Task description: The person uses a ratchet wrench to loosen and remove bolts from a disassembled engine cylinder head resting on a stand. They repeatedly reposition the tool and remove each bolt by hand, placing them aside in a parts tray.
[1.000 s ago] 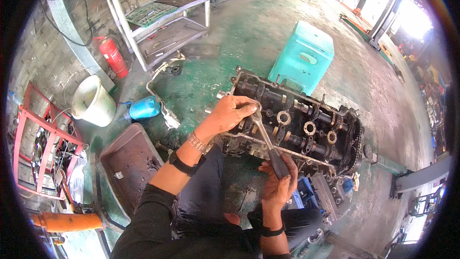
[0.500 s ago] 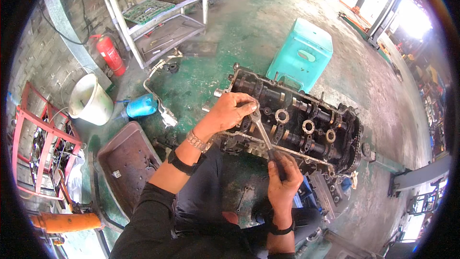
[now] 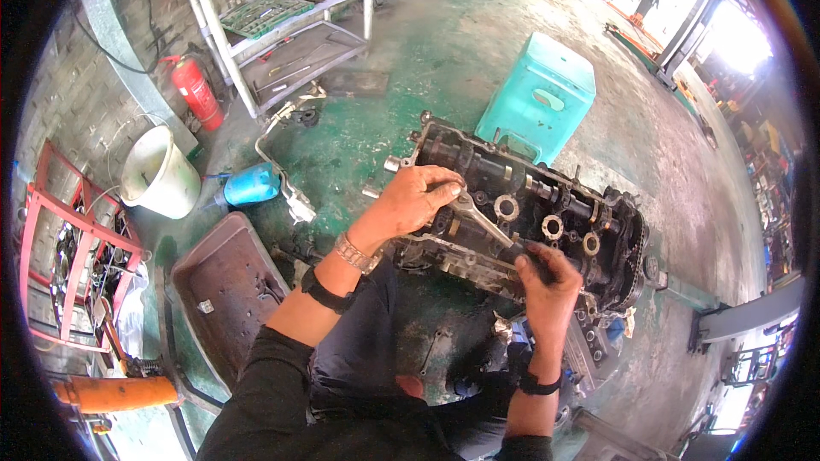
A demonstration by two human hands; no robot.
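A ratchet wrench [image 3: 489, 224] with a bright metal shaft and dark grip lies slantwise over an oily engine cylinder head [image 3: 571, 226]. My right hand [image 3: 551, 286] wraps round the grip, near the front edge of the engine part. At the other end, my left hand [image 3: 417, 201] is closed with thumb and fingers on the ratchet's head. What sits beneath the ratchet's head is hidden by my fingers. Dark camshafts and several pale rings show inside the cylinder head, and a chain runs along its right end.
Beyond the engine stands a turquoise plastic stool [image 3: 547, 77]. To the left are a grey-brown tray [image 3: 231, 290], a blue bottle [image 3: 254, 183], a white bucket [image 3: 158, 175] and a red fire extinguisher [image 3: 196, 94]. A metal shelf [image 3: 299, 47] stands behind. A grey lift arm [image 3: 743, 312] is at right.
My right hand has swung the ratchet's handle to the right and away from me. My left hand has stayed at the ratchet's head.
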